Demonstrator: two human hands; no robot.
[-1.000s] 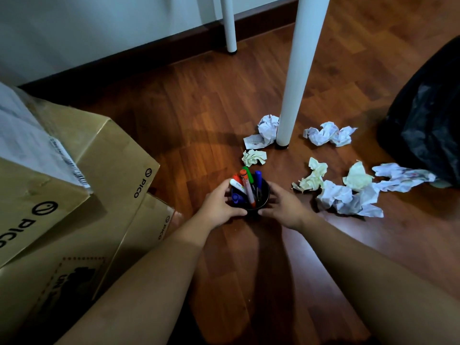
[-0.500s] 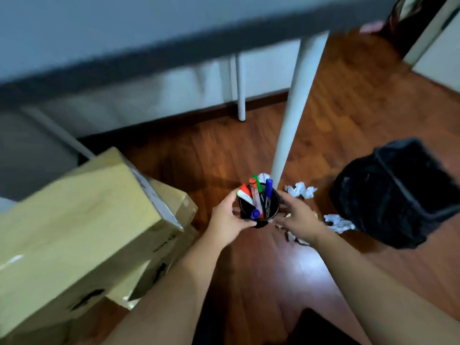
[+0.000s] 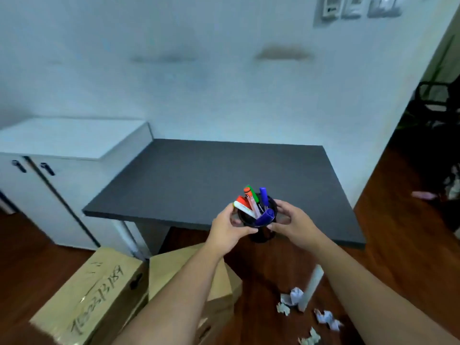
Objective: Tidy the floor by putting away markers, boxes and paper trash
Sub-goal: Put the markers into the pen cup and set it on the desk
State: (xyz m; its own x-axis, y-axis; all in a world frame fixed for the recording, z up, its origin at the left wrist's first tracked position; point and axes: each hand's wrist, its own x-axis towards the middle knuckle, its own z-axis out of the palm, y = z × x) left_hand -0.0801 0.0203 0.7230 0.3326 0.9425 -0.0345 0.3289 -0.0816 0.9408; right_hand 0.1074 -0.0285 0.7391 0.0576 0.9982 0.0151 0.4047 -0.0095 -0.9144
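A pale wall [image 3: 199,83] fills the far side, with blurred switch plates [image 3: 358,6] at its top right. Against it stands a table [image 3: 211,175] with a dark grey top and a white leg [image 3: 311,287]. A white two-door cabinet [image 3: 62,155] stands just beside it on the left. The floor [image 3: 29,245] is reddish-brown wood. Far right, a dim doorway shows a black chair [image 3: 433,100].
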